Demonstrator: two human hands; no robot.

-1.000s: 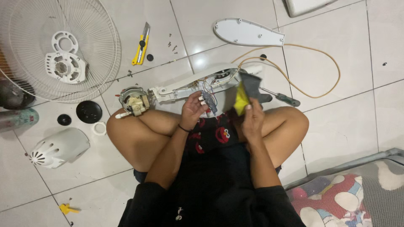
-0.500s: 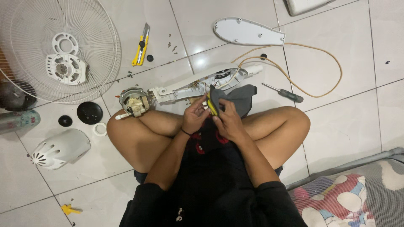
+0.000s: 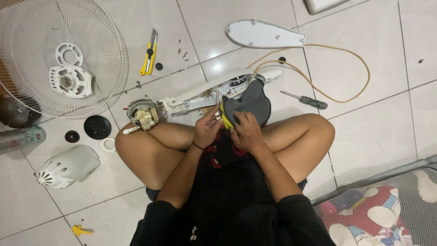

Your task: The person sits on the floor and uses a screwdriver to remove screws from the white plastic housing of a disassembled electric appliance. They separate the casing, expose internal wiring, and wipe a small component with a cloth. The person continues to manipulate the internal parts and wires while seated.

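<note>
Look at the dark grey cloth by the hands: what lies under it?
The dark grey cloth drapes over the wide end of the opened white fan body; exposed wiring shows beside it. What lies beneath the cloth is hidden. Both hands touch its edge.

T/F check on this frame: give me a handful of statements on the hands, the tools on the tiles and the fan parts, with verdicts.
1. Both hands, left hand and right hand, meet at a yellow-handled tool over the lap. True.
2. The yellow utility knife lies in the person's lap. False: it lies on the white floor tiles, beside the white wire fan grille.
3. The dark-handled screwdriver lies on the tiles, untouched by either hand. True.
4. The white oval cover plate is screwed onto the white fan body. False: it lies apart on the floor, further from the person.
5. The fan motor with bare shaft sits inside the grille. False: it lies outside it, by the person's knee.
</note>
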